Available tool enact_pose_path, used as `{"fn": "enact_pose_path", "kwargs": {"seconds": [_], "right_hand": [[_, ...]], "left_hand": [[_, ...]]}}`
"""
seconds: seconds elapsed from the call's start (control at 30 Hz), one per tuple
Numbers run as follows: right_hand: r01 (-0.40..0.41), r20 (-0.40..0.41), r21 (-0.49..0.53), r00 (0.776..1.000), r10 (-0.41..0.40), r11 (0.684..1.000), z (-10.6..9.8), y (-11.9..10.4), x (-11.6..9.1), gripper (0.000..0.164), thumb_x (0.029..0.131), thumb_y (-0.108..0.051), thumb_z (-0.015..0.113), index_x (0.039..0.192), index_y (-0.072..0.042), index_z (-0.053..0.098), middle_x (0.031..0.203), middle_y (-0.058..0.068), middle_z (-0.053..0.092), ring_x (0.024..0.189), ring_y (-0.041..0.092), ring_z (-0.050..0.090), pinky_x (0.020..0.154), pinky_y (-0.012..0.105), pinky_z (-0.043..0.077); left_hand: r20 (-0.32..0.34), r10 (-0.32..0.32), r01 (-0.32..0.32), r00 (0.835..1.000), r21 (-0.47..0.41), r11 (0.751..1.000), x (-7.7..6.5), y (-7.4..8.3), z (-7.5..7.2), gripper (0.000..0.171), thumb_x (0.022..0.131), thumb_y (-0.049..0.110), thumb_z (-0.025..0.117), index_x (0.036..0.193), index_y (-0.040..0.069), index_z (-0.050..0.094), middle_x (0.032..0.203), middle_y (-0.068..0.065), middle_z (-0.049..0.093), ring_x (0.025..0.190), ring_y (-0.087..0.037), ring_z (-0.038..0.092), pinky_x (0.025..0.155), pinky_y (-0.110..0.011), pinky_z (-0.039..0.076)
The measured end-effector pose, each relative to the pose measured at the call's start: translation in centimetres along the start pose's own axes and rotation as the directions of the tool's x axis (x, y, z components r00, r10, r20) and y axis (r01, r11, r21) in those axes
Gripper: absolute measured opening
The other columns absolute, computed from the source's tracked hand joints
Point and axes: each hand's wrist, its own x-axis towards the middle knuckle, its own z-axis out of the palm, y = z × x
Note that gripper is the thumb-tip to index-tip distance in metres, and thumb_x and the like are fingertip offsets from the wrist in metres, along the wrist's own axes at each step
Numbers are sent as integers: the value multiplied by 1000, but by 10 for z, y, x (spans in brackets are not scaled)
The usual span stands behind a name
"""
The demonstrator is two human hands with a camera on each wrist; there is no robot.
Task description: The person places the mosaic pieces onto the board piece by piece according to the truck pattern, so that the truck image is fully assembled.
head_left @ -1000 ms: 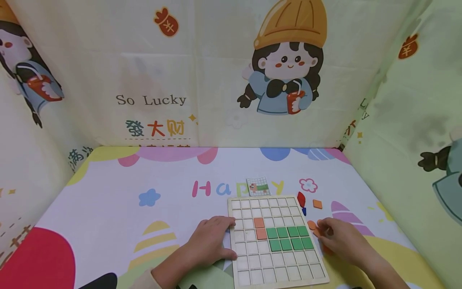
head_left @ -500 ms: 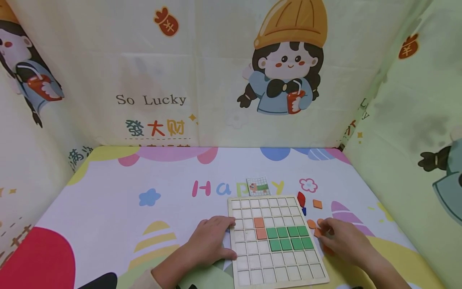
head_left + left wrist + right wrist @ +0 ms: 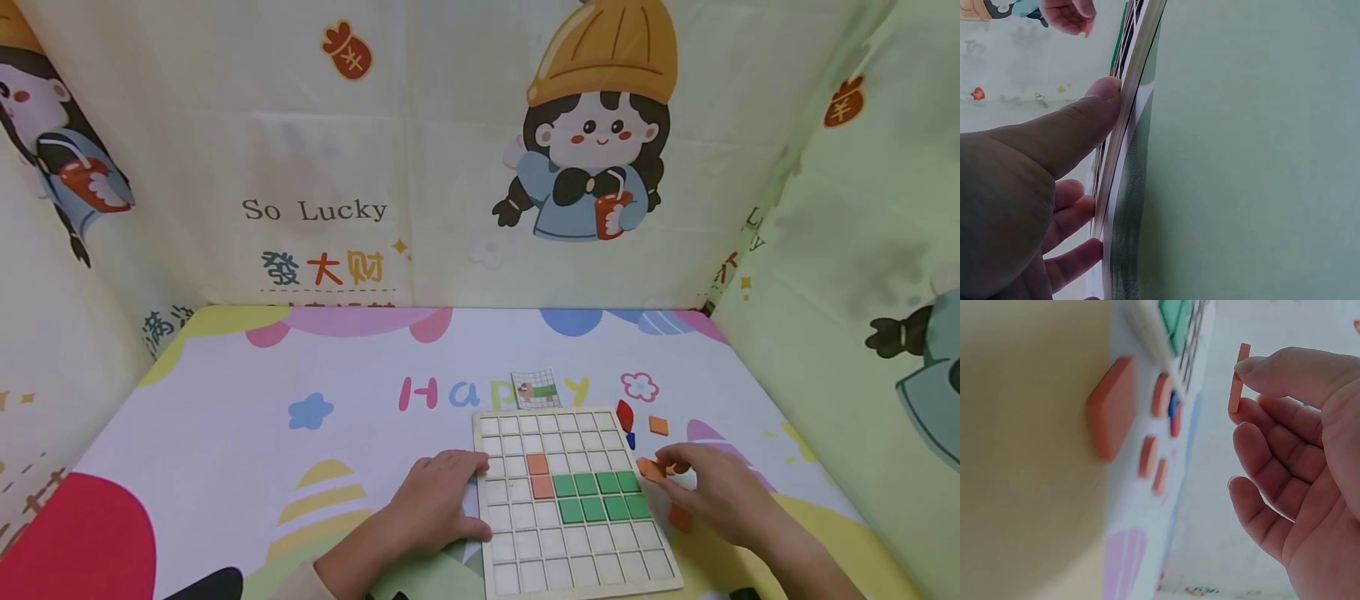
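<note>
A pale wooden grid board [image 3: 522, 547] lies on the table, with green square tiles [image 3: 592, 508] and two orange square tiles [image 3: 542, 487] in its cells. My left hand [image 3: 438, 504] rests at its left edge, thumb tip and fingertips against the rim, as the left wrist view also shows. Beyond the right edge, my right hand [image 3: 723, 496] pinches a thin orange tile [image 3: 1235, 394] between thumb and index finger, held up off the table. The other fingers of that hand [image 3: 1297, 444] are loosely bent.
Right of the board lie an orange square [image 3: 658, 426], another orange square [image 3: 1113, 409], rounded orange pieces [image 3: 1148, 456], a red leaf-shaped piece [image 3: 625, 416] and a small blue piece [image 3: 631, 441]. A printed pattern card [image 3: 536, 388] sits behind the board.
My right hand has picked up an orange tile from the loose pieces and raised it slightly, beside the board's right edge. The left hand and board have stayed put.
</note>
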Motion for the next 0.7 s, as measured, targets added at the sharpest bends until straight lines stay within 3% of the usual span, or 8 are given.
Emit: {"fn": "enact_pose_path", "kwargs": {"seconds": [0.2, 0.7], "right_hand": [[-5, 42, 36, 999, 4, 999, -1, -21, 6, 15, 84, -21, 81, 97, -20, 73, 86, -14, 60, 82, 12, 55, 72, 33, 51], [207, 37, 28, 978, -208, 978, 18, -59, 21, 19, 83, -23, 82, 98, -21, 71, 92, -16, 63, 82, 7, 58, 70, 28, 53]], "left_hand": [[7, -1, 1, 1000, -2, 1000, 0, 0, 0, 74, 76, 51, 84, 132, 14, 54, 130, 1, 57, 127, -23, 48, 99, -50, 40], [-2, 8, -8, 1000, -4, 1000, 0, -3, 2, 74, 75, 52, 84, 131, 14, 53, 128, 2, 57, 127, -23, 48, 98, -50, 40]]}}
